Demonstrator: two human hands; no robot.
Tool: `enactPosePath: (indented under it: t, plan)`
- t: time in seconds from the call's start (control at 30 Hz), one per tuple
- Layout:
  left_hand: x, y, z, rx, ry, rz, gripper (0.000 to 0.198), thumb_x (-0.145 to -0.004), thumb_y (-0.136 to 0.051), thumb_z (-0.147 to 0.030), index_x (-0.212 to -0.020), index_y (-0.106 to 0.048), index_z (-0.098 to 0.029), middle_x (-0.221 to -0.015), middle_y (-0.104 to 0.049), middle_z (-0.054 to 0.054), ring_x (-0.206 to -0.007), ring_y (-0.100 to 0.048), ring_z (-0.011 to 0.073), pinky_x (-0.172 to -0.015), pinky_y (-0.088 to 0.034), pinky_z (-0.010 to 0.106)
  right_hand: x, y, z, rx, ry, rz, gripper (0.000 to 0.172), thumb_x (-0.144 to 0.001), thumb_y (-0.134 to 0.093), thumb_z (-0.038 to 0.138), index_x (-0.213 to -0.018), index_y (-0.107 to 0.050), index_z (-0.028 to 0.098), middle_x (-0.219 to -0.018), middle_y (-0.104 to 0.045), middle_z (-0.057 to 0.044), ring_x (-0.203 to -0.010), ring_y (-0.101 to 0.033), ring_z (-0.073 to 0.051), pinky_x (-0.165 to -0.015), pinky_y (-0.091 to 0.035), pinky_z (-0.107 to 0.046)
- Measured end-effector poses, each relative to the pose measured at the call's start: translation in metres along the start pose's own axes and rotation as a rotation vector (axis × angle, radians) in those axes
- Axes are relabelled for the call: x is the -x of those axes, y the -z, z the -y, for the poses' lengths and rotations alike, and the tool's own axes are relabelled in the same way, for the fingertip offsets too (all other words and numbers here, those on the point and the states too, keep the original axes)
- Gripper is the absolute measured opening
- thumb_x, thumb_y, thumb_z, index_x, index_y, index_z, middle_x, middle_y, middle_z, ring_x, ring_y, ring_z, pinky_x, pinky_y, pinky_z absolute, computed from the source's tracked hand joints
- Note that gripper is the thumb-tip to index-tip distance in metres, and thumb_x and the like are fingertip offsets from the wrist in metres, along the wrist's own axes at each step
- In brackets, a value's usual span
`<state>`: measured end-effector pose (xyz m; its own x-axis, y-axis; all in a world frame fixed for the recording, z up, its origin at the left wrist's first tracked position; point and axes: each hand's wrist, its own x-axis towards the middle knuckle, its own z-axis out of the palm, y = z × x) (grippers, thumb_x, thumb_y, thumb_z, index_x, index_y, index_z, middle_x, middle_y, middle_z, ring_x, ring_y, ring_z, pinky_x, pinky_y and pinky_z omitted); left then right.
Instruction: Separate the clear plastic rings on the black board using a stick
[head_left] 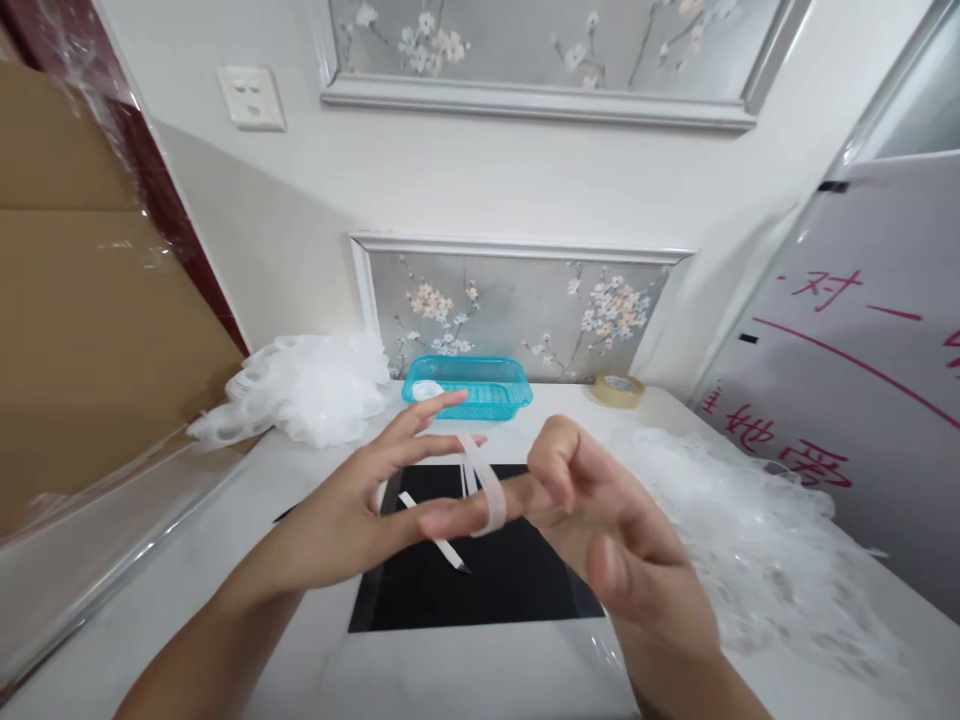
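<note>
A thin, translucent white band [487,490] forms a loop around the outstretched index finger of my right hand [622,530]. The other fingers of that hand are curled. My left hand [352,500] holds the band's upper end at a fingertip, its fingers spread. Its thumb reaches to the right index fingertip, just left of the band. Below the hands, a white-handled craft knife [435,535] with a dark tip lies slanted on a black mat [480,590]. Thin white strips [466,480] show behind the band, partly hidden.
A turquoise plastic basket [517,385] with a white item inside stands by the wall. Tape roll [619,390] lies to its right. Piles of translucent white rings flank the mat, one at left [307,385], one at right [757,540]. Cardboard [82,330] stands at left, a written-on board [862,350] at right.
</note>
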<state>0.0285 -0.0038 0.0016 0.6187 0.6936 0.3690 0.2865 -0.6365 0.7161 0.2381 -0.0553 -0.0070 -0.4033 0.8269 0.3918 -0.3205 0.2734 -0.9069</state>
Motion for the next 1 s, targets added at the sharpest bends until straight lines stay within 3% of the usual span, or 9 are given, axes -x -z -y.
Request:
enactPosePath:
  t: [0.13,0.3,0.37,0.47,0.6,0.7,1.0]
  plan:
    - [0.007,0.005,-0.006,0.271,-0.065,-0.047,0.041,-0.080,-0.069,-0.035,-0.120,-0.062,-0.040,-0.142,-0.046,-0.001,-0.144,-0.015,0.0284,-0.115,-0.019,0.051,0.007,-0.002,0.004,-0.017,-0.084,0.094,0.034,-0.081,-0.062,0.052,-0.080,-0.040,0.026,-0.088,-0.070,-0.007,-0.102,-0.065,-0.029,-0.087,-0.049,-0.046]
    - [0.019,0.002,-0.017,0.370,-0.047,0.034,0.049,-0.077,-0.070,-0.043,-0.124,-0.059,-0.041,-0.147,-0.039,-0.002,-0.143,-0.014,0.0321,-0.113,-0.022,0.053,-0.005,0.005,-0.003,0.030,-0.093,0.191,0.030,-0.084,-0.057,0.052,-0.088,-0.044,0.025,-0.095,-0.068,-0.007,-0.103,-0.065,-0.026,-0.091,-0.047,-0.045]
    - [0.021,-0.001,-0.019,0.372,-0.031,0.026,0.041,-0.077,-0.070,-0.046,-0.116,-0.065,-0.039,-0.147,-0.039,-0.002,-0.143,-0.015,0.0332,-0.113,-0.023,0.053,-0.013,0.007,-0.009,0.025,-0.047,0.125,0.029,-0.086,-0.055,0.053,-0.094,-0.045,0.026,-0.094,-0.069,-0.006,-0.100,-0.066,-0.025,-0.092,-0.047,-0.046]
    - [0.019,-0.007,-0.018,0.237,-0.032,-0.034,0.023,-0.077,-0.070,-0.043,-0.097,-0.073,-0.033,-0.150,-0.034,-0.003,-0.142,-0.018,0.0334,-0.115,-0.019,0.051,-0.023,0.008,-0.014,-0.080,0.035,-0.080,0.028,-0.086,-0.057,0.050,-0.098,-0.043,0.029,-0.092,-0.072,-0.003,-0.099,-0.068,-0.024,-0.091,-0.049,-0.044]
    - [0.013,-0.014,-0.011,-0.113,-0.050,-0.221,0.005,-0.081,-0.068,-0.031,-0.081,-0.073,-0.033,-0.151,-0.030,-0.011,-0.145,-0.010,0.0283,-0.118,-0.008,0.050,-0.030,0.006,-0.014,-0.198,0.113,-0.343,0.027,-0.084,-0.064,0.030,-0.082,-0.037,0.026,-0.097,-0.074,0.000,-0.102,-0.067,-0.021,-0.094,-0.050,-0.041]
    - [0.010,-0.017,-0.008,-0.191,-0.066,-0.309,0.010,-0.083,-0.066,-0.031,-0.075,-0.071,-0.031,-0.150,-0.031,-0.013,-0.145,-0.009,0.0278,-0.117,-0.009,0.051,-0.031,0.004,-0.012,-0.269,0.104,-0.404,0.035,-0.081,-0.065,0.024,-0.073,-0.031,0.024,-0.099,-0.074,-0.001,-0.098,-0.069,-0.020,-0.094,-0.051,-0.041]
    - [0.007,-0.012,-0.008,-0.237,-0.097,-0.305,0.010,-0.083,-0.066,-0.031,-0.075,-0.071,-0.031,-0.148,-0.035,-0.013,-0.144,-0.014,0.0277,-0.117,-0.014,0.047,-0.033,0.000,-0.020,-0.268,0.117,-0.493,0.037,-0.079,-0.065,0.025,-0.070,-0.030,0.024,-0.101,-0.073,-0.001,-0.102,-0.067,-0.023,-0.094,-0.051,-0.041]
